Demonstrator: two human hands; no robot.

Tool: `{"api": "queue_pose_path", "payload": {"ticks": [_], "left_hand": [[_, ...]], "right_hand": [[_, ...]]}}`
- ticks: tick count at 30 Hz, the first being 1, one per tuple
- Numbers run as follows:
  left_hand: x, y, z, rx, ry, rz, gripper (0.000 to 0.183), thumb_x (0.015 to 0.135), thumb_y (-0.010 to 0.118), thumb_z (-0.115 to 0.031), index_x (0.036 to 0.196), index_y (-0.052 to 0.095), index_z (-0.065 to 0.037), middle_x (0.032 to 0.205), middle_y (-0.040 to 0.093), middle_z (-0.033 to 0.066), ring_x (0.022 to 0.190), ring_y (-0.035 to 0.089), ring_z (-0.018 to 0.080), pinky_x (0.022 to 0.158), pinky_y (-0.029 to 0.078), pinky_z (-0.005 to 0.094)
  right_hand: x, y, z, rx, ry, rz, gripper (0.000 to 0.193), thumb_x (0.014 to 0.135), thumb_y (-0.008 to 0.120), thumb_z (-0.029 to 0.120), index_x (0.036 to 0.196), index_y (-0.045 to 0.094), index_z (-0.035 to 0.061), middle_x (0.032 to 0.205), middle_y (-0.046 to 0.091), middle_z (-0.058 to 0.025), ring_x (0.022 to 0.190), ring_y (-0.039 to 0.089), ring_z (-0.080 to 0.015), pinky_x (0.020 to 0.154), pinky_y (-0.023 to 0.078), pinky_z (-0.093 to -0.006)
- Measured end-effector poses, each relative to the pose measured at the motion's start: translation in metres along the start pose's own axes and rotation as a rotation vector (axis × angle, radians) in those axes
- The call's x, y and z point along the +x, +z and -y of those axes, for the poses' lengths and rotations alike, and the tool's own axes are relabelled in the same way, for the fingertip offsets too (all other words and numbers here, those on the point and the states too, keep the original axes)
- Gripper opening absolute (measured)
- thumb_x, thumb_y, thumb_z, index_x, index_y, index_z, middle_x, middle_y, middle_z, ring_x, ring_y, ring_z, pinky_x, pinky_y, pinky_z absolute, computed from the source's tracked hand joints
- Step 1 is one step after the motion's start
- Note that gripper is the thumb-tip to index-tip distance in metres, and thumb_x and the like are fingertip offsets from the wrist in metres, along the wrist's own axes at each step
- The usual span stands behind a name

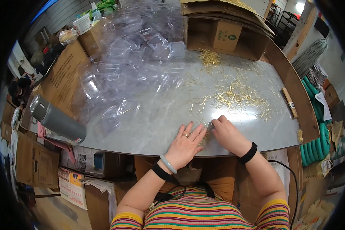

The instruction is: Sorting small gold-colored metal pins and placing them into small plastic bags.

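My left hand (184,143) lies palm down near the table's front edge, fingers stretched out, beside a small bunch of gold wire hooks (205,138). Part of that bunch is hidden under the fingers. Just to the right, my right hand (229,134) is closed, thumb and fingertips pressed together close to the left fingertips. Something small and greyish shows at the pinch, too small to name. Beyond both hands spreads a loose scatter of gold wire hooks (239,96), with a denser heap of gold hooks (209,58) farther back.
Clear plastic boxes (119,73) pile over the table's left and back. A grey flask (59,120) stands at the left edge. An open cardboard box (197,36) sits at the back. A brush (289,102) lies by the cardboard wall (301,90) on the right.
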State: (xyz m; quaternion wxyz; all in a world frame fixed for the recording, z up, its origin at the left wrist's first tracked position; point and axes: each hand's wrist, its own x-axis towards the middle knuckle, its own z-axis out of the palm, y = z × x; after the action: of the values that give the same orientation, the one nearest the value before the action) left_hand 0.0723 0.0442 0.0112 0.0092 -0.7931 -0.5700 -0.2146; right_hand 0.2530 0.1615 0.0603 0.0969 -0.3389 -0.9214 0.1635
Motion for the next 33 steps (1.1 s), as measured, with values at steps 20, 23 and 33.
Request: {"api": "queue_pose_path", "payload": {"ticks": [20, 23, 33], "left_hand": [[-0.004, 0.001, 0.000, -0.104, -0.206, -0.149, 0.087, 0.081, 0.078, -0.030, 0.145, 0.034, 0.009, 0.144, 0.039, 0.0255, 0.139, 0.034, 0.0432, 0.117, 0.026, 0.0547], [-0.002, 0.004, 0.000, -0.128, -0.199, -0.144, 0.082, 0.082, 0.077, -0.029, 0.143, 0.037, 0.008, 0.140, 0.042, 0.0237, 0.136, 0.038, 0.0415, 0.116, 0.027, 0.0541], [-0.007, -0.001, 0.008, -0.450, -0.185, -0.145, 0.072, 0.081, 0.079, -0.025, 0.139, 0.046, 0.002, 0.138, 0.046, 0.0199, 0.132, 0.042, 0.0415, 0.116, 0.030, 0.0522]], "right_hand": [[-0.008, -0.026, -0.009, -0.013, -0.023, -0.018, 0.031, 0.085, 0.066, 0.007, 0.116, 0.063, 0.0027, 0.105, 0.060, -0.0164, 0.101, 0.059, -0.0367, 0.088, 0.050, -0.0430], [-0.024, -0.005, -0.004, 0.039, -0.087, -0.081, 0.032, 0.085, 0.068, 0.008, 0.116, 0.061, 0.0006, 0.108, 0.058, -0.0194, 0.105, 0.058, -0.0383, 0.089, 0.050, -0.0449], [-0.017, -0.006, 0.015, 0.009, -0.113, -0.070, 0.053, 0.087, 0.071, 0.022, 0.131, 0.053, -0.0003, 0.122, 0.059, -0.0213, 0.116, 0.054, -0.0399, 0.098, 0.046, -0.0461]]}}
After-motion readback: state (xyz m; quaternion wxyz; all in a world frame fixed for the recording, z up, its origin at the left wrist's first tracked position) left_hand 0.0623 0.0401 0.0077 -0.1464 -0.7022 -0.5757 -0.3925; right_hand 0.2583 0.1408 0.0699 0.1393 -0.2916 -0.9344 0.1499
